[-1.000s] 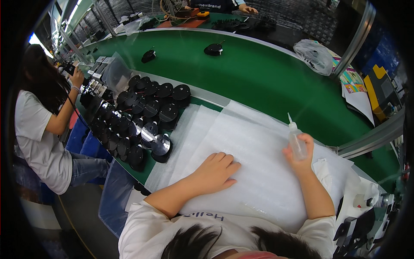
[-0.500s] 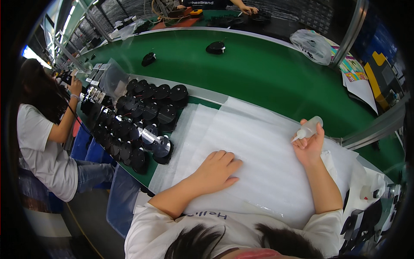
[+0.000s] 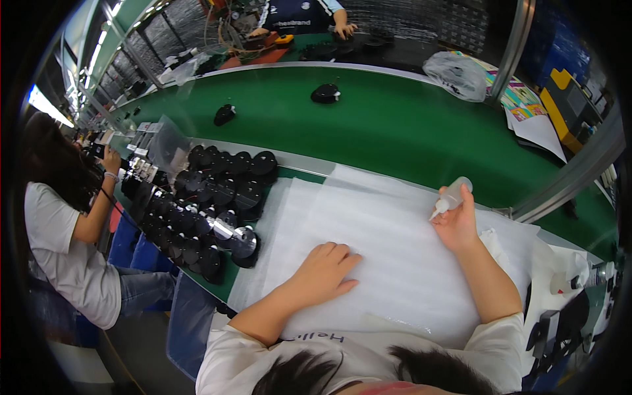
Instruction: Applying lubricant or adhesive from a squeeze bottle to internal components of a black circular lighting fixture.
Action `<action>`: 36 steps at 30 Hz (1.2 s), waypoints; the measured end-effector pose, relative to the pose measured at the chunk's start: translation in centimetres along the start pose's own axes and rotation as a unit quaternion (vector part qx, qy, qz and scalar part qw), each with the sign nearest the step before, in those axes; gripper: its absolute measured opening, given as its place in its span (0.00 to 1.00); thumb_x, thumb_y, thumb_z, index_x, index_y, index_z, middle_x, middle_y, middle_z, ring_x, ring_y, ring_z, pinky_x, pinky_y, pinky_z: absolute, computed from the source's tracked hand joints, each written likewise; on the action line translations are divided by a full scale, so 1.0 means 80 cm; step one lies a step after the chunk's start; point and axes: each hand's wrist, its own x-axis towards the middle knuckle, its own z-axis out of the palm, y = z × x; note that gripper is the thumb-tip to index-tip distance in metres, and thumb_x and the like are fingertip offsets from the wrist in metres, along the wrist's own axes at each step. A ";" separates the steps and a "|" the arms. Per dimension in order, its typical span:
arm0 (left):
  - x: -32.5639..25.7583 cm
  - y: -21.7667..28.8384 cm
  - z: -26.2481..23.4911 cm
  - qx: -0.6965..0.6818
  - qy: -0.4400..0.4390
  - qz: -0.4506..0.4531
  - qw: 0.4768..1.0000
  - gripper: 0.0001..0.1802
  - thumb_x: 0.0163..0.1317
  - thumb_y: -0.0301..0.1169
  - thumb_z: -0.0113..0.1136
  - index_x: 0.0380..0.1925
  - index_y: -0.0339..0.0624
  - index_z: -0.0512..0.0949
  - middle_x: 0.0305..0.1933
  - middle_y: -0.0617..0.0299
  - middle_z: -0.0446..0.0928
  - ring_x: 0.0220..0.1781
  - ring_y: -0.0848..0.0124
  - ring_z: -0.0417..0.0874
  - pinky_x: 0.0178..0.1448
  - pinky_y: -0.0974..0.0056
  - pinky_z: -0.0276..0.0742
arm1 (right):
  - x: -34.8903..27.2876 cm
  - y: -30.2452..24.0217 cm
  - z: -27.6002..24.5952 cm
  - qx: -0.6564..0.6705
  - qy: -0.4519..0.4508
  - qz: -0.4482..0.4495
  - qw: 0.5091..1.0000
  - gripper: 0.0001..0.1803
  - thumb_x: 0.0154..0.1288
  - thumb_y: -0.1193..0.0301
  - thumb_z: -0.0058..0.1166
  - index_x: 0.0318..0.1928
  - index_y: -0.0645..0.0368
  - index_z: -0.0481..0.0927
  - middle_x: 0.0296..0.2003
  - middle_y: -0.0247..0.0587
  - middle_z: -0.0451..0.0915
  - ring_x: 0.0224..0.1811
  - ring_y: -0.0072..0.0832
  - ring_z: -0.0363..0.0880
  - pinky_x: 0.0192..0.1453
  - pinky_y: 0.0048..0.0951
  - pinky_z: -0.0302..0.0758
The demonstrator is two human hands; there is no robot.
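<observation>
Held in my right hand [image 3: 459, 227] is a small translucent squeeze bottle [image 3: 454, 196], its narrow nozzle tilted down and to the left. My fingers wrap round the bottle above the white foam sheets [image 3: 388, 243]. My left hand [image 3: 324, 273] lies palm down on the sheets with its fingers stretched out and nothing in it. To the left of the sheets stand rows of round black parts [image 3: 217, 204], packed closely together, with shiny tops.
Behind the sheets runs a green belt [image 3: 382, 125] carrying two black parts [image 3: 324, 93] spaced apart. A metal post [image 3: 573, 178] rises at the right. One co-worker [image 3: 72, 230] sits at the left, and another person [image 3: 296, 16] works across the belt. A clear plastic bag [image 3: 457, 74] lies beyond the belt.
The whole view has shifted slightly, so the belt and parts appear lower. My right hand still grips the bottle, and my left hand stays flat on the sheets.
</observation>
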 end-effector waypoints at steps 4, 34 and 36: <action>0.000 -0.004 0.002 -0.008 0.011 0.011 1.000 0.23 0.44 0.34 0.60 0.43 0.42 0.70 0.41 0.54 0.67 0.43 0.57 0.67 0.47 0.58 0.64 | 0.003 -0.003 0.002 -0.005 -0.019 0.011 1.000 0.23 0.57 0.47 0.43 0.33 0.55 0.70 0.18 0.29 0.66 0.18 0.17 0.60 0.26 0.20 0.56; 0.001 -0.006 0.004 0.010 0.015 0.011 1.000 0.23 0.43 0.34 0.60 0.42 0.42 0.69 0.40 0.56 0.67 0.42 0.60 0.67 0.47 0.60 0.64 | 0.009 0.000 0.003 0.002 -0.038 0.015 0.999 0.20 0.59 0.52 0.44 0.37 0.56 0.66 0.29 0.31 0.66 0.23 0.18 0.61 0.26 0.19 0.57; 0.001 -0.007 0.004 0.008 0.016 0.012 1.000 0.23 0.43 0.34 0.60 0.42 0.42 0.69 0.40 0.56 0.67 0.43 0.60 0.67 0.47 0.60 0.64 | 0.007 -0.002 0.000 0.006 -0.015 0.001 1.000 0.20 0.59 0.51 0.44 0.37 0.56 0.66 0.29 0.31 0.66 0.23 0.18 0.61 0.26 0.19 0.57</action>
